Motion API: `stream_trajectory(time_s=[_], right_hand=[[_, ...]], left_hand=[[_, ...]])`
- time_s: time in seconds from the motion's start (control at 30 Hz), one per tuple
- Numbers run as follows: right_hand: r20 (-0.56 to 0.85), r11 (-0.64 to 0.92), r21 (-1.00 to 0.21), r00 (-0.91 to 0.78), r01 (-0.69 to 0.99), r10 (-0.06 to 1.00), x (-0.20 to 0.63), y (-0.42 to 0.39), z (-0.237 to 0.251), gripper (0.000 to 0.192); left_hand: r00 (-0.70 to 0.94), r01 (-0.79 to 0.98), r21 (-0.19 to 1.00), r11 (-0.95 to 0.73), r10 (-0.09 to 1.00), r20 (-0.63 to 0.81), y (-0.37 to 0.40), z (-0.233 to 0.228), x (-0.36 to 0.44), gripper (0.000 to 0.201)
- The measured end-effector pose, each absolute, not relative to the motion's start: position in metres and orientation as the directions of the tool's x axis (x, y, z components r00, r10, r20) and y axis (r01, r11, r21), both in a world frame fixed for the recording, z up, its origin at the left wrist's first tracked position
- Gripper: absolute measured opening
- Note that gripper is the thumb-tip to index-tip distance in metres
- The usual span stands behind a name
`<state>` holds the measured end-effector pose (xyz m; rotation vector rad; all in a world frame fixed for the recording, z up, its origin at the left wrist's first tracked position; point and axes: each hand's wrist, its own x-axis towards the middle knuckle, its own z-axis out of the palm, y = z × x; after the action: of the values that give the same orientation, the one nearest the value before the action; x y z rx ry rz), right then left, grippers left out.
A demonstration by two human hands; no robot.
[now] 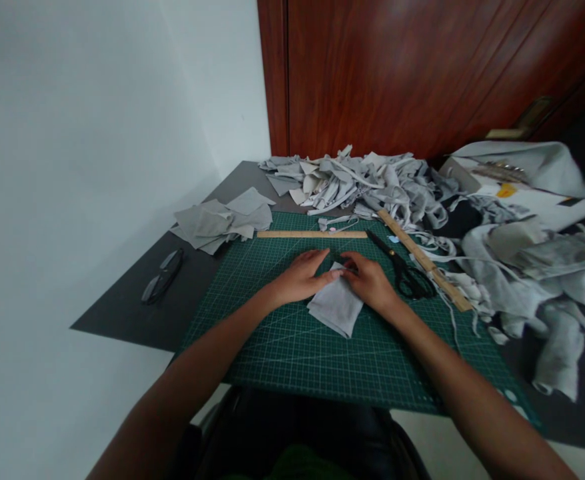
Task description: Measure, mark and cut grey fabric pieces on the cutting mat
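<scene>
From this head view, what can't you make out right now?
- Far edge of the grey fabric piece: covered by the left hand and right hand.
- Whether either grip pinches the cloth: fingertips are too small to tell.
- Scissors handles: dark, blurred.
- Fabric heap: cut off by right edge.

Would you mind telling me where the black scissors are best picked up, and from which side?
Probably by the looped handles of the black scissors, from the near side: the loops face the person, close to the right hand, while the blades point away.
</scene>
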<state>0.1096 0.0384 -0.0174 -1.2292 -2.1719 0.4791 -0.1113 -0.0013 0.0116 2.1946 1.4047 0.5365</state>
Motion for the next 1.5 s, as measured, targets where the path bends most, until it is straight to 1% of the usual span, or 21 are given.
stream_trajectory(time_s=[0.03, 0.1, 0.2, 0.33, 0.4, 0.47, 0.53, 0.6, 0.67, 0.73, 0.8, 0.83, 0.87, 0.93, 0.97, 1.0, 1.07, 1.13, 1.2, 1.4, 1.5], right_hand=[[0.317, 0.508, -0.534, -0.397, 0.676, 0.861, 0.109, 0.037, -0.016, 0.035], [0.308, 0.498, -0.438, -0.395, 0.748, 0.865, 0.107, 0.032, -0.012, 0.03], [0.25, 0.45, -0.301, -0.386, 0.841, 0.888, 0.106, 0.026, -0.006, 0.023], [0.225, 0.394, -0.202, -0.349, 0.897, 0.91, 0.104, 0.02, 0.0, 0.022], [0.239, 0.396, -0.143, -0.356, 0.907, 0.903, 0.103, 0.017, 0.001, 0.02], [0.238, 0.439, -0.105, -0.406, 0.892, 0.882, 0.101, 0.016, 0.002, 0.015], [0.224, 0.497, -0.111, -0.466, 0.86, 0.856, 0.098, 0.015, 0.001, 0.012], [0.223, 0.523, -0.163, -0.485, 0.836, 0.845, 0.097, 0.016, -0.003, 0.011], [0.242, 0.523, -0.267, -0.469, 0.809, 0.85, 0.097, 0.02, -0.007, 0.014], [0.291, 0.544, -0.39, -0.461, 0.743, 0.838, 0.098, 0.023, -0.01, 0.023], [0.388, 0.622, -0.454, -0.487, 0.637, 0.782, 0.101, 0.025, -0.008, 0.025], [0.442, 0.68, -0.441, -0.518, 0.585, 0.732, 0.103, 0.024, -0.004, 0.024], [0.492, 0.741, -0.4, -0.556, 0.54, 0.67, 0.105, 0.023, 0.0, 0.025], [0.554, 0.834, -0.274, -0.63, 0.48, 0.544, 0.108, 0.018, 0.01, 0.03], [0.579, 0.856, -0.224, -0.642, 0.467, 0.502, 0.11, 0.014, 0.014, 0.033], [0.615, 0.865, -0.193, -0.63, 0.463, 0.474, 0.111, 0.011, 0.018, 0.034], [0.696, 0.873, -0.168, -0.573, 0.458, 0.434, 0.113, 0.007, 0.022, 0.034], [0.75, 0.886, -0.164, -0.528, 0.435, 0.398, 0.112, 0.003, 0.022, 0.032], [0.768, 0.897, -0.177, -0.513, 0.405, 0.384, 0.111, 0.002, 0.021, 0.03], [0.787, 0.846, -0.325, -0.374, 0.423, 0.49, 0.102, -0.003, 0.022, 0.013], [0.764, 0.833, -0.417, -0.358, 0.363, 0.538, 0.1, -0.004, 0.023, 0.009]], left_hand=[[0.357, 0.735, 0.577, -0.356, 0.927, 0.118, 0.0, 0.009, -0.108, 0.074], [0.324, 0.773, 0.529, -0.35, 0.935, 0.145, 0.002, 0.005, -0.104, 0.072], [0.342, 0.825, 0.45, -0.343, 0.936, 0.085, 0.002, 0.001, -0.102, 0.076], [0.388, 0.819, 0.437, -0.371, 0.92, 0.055, 0.002, -0.002, -0.103, 0.073], [0.382, 0.819, 0.437, -0.372, 0.922, 0.067, 0.002, -0.003, -0.102, 0.079], [0.365, 0.822, 0.442, -0.359, 0.928, 0.076, 0.002, -0.004, -0.101, 0.09], [0.344, 0.829, 0.448, -0.335, 0.937, 0.064, 0.002, -0.003, -0.1, 0.103], [0.332, 0.837, 0.448, -0.315, 0.942, 0.042, 0.001, -0.001, -0.1, 0.11], [0.343, 0.835, 0.45, -0.318, 0.939, 0.026, 0.001, 0.0, -0.101, 0.11], [0.36, 0.813, 0.475, -0.337, 0.932, 0.046, 0.0, -0.001, -0.101, 0.107], [0.343, 0.758, 0.555, -0.343, 0.933, 0.109, 0.0, -0.004, -0.101, 0.105], [0.314, 0.701, 0.631, -0.333, 0.938, 0.147, 0.0, -0.006, -0.1, 0.105], [0.275, 0.61, 0.728, -0.314, 0.945, 0.178, 0.0, -0.008, -0.099, 0.103], [0.193, 0.319, 0.914, -0.251, 0.961, 0.196, 0.001, -0.009, -0.096, 0.096], [0.17, 0.151, 0.965, -0.216, 0.967, 0.19, 0.001, -0.008, -0.096, 0.09], [0.16, 0.01, 0.982, -0.191, 0.969, 0.187, 0.001, -0.005, -0.095, 0.081], [0.167, -0.152, 0.972, -0.181, 0.964, 0.206, -0.002, 0.002, -0.095, 0.06], [0.187, -0.194, 0.959, -0.207, 0.952, 0.243, -0.007, 0.011, -0.095, 0.049], [0.194, -0.185, 0.951, -0.248, 0.939, 0.283, -0.012, 0.018, -0.094, 0.044], [0.087, -0.165, 0.912, -0.374, 0.916, 0.392, -0.017, 0.025, -0.091, 0.036], [0.064, -0.141, 0.904, -0.403, 0.908, 0.414, -0.016, 0.024, -0.091, 0.036]])
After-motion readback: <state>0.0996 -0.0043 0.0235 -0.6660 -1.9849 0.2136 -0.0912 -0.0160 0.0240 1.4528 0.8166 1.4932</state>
